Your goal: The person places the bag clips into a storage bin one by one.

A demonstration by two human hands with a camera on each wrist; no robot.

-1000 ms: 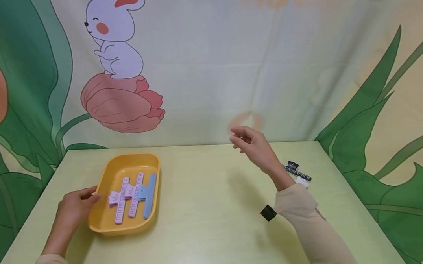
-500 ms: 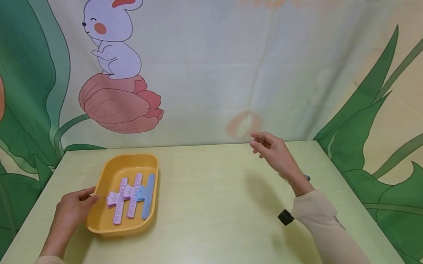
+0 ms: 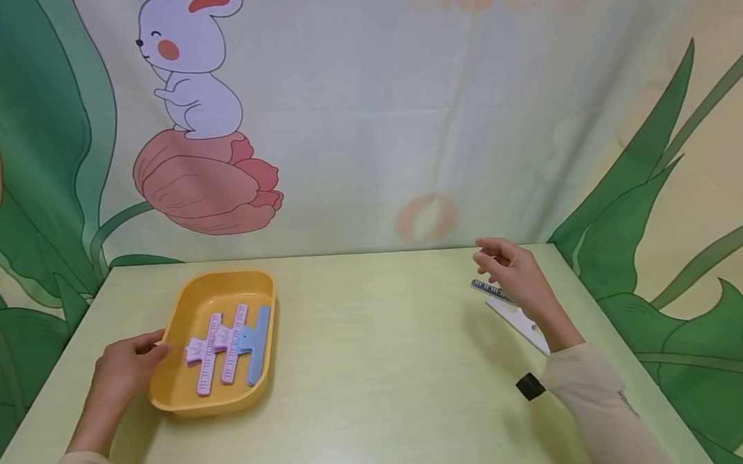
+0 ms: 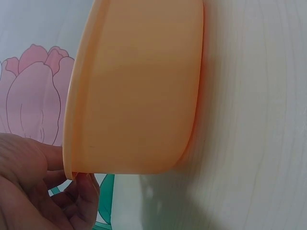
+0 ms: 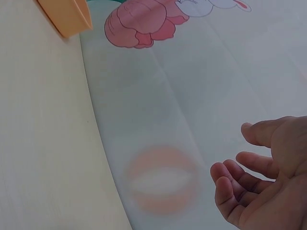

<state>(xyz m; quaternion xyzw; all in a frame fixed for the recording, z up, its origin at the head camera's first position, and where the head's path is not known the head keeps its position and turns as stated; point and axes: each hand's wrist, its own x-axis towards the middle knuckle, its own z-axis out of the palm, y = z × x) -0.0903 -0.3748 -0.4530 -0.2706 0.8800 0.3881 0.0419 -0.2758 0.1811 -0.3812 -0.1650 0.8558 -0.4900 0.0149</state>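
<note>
At the left of the table, my left hand point(image 3: 125, 367) pinches the rim of a yellow tray point(image 3: 195, 410) between thumb and fingers. The left wrist view shows the tray's side wall point(image 4: 139, 105) and the grip at its edge. Inside lie two pink ruler-marked clips point(image 3: 210, 357) and a blue clip point(image 3: 261, 344), side by side. My right hand point(image 3: 517, 277) hovers over the far right, fingers loosely curled, holding nothing. Below it lie a black ruler-marked clip point(image 3: 487, 288) and a white clip point(image 3: 514, 325), both partly hidden by the hand and forearm.
The pale table point(image 3: 365, 371) ends at a printed curtain point(image 3: 343, 157) with a rabbit point(image 3: 207, 101) and flowers. Large printed leaves point(image 3: 633, 241) flank the right side. Black wrist cameras point(image 3: 530, 386) sit at the sleeves.
My right hand has moved rightward and slightly down, coming over the black and white clips, which show differently around the arm. The left hand keeps its hold on the tray.
</note>
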